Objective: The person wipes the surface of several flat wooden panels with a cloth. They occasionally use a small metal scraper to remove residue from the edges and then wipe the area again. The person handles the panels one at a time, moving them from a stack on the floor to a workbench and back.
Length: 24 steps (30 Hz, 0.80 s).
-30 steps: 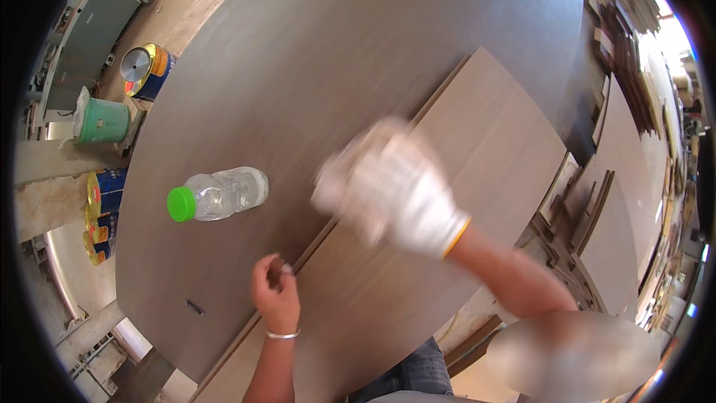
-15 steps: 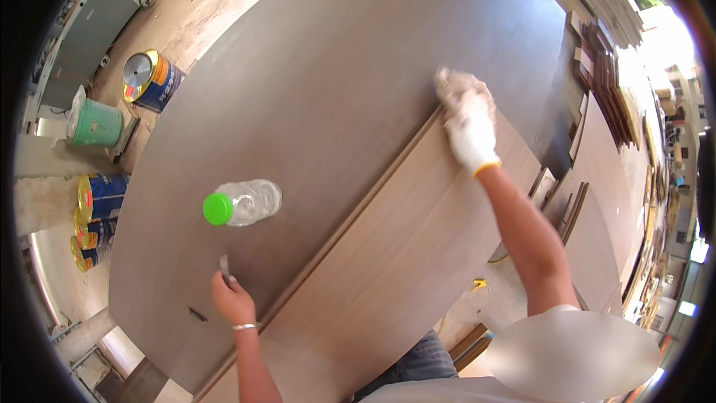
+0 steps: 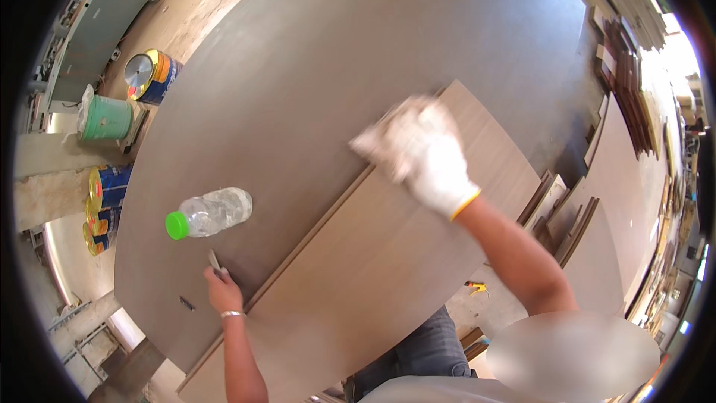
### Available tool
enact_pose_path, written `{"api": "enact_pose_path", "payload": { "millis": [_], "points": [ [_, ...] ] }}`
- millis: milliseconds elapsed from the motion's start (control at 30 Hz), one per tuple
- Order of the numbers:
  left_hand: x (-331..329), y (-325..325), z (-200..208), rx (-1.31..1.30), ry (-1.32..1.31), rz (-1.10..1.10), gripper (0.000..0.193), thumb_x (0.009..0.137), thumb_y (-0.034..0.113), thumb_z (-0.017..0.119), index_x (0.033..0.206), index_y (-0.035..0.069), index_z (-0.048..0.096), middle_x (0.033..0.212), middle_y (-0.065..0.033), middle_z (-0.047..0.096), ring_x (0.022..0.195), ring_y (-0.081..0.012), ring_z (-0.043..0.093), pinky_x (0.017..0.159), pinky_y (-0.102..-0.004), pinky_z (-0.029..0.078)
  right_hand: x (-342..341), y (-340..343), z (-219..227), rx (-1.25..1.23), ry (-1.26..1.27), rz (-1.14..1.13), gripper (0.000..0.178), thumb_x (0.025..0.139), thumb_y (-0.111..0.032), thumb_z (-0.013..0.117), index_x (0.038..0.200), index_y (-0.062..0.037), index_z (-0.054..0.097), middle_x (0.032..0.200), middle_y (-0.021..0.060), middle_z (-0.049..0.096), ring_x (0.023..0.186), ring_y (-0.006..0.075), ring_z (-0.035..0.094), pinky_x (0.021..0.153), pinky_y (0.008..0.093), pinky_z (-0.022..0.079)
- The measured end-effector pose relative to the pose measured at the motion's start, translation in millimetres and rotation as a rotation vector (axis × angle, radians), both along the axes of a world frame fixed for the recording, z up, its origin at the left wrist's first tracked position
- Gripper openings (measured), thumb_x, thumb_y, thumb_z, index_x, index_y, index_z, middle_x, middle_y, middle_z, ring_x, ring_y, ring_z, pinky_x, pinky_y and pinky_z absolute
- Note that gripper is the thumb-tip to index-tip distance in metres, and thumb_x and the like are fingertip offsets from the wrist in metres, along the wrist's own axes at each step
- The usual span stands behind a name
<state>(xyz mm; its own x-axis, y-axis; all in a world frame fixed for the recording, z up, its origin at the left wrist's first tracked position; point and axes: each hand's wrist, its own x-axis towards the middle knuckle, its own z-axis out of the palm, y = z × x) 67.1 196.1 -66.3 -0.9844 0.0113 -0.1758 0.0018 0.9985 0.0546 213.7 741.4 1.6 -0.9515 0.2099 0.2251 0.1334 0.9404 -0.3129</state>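
My left hand (image 3: 226, 292), bare with a bracelet at the wrist, is closed around a small tool with a thin flat metal blade (image 3: 214, 259); its handle is mostly hidden. It is low over the big grey-brown board (image 3: 298, 67). My right hand (image 3: 441, 175), in a white knit glove, presses a crumpled pale rag (image 3: 399, 134) over the far-left edge of a light wood-grain panel (image 3: 358, 254). That panel lies on top of the board. A clear plastic bottle (image 3: 218, 213) with a green cap lies on its side beyond my left hand. Beside that hand is a short dark piece (image 3: 187, 304).
Paint cans (image 3: 153, 75) and a green bucket (image 3: 107, 117) stand on the floor at left, near a grey metal cabinet (image 3: 101, 30). Stacked boards (image 3: 626, 82) fill the right side. A yellow tool (image 3: 477, 287) lies below the panel's right edge.
My right hand has moved with the rag leftward and nearer along the panel's edge. The bottle appears lower and further left as the view shifts. My left hand still grips the bladed tool.
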Motion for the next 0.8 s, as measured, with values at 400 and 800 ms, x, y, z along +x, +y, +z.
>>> {"api": "enact_pose_path", "payload": {
  "millis": [400,800],
  "points": [
    [71.0,39.1,51.3,-0.142,-0.04,-0.131,0.032,0.11,0.029,0.05,0.121,0.004,0.065,0.123,-0.0227,0.071,0.117,-0.0425,0.063,0.102,-0.0536,0.046,0.6,53.4,-6.2,0.215,0.036,-0.155,0.049,0.081,-0.012,0.071,0.129,-0.0051,0.067,0.11,0.0137,0.065,0.108,0.0366,0.058,0.096,0.0481,0.048],
    [132.7,34.7,22.6,0.157,0.2,-0.19,0.044,0.109,0.022,0.042,0.14,0.0,0.062,0.144,-0.0181,0.065,0.132,-0.0391,0.057,0.12,-0.053,0.033,-2.4,69.4,6.6,0.109,-0.074,-0.165,0.029,0.084,-0.012,0.069,0.112,-0.0078,0.07,0.111,0.015,0.067,0.112,0.0364,0.061,0.096,0.0509,0.049]
  ]
}}
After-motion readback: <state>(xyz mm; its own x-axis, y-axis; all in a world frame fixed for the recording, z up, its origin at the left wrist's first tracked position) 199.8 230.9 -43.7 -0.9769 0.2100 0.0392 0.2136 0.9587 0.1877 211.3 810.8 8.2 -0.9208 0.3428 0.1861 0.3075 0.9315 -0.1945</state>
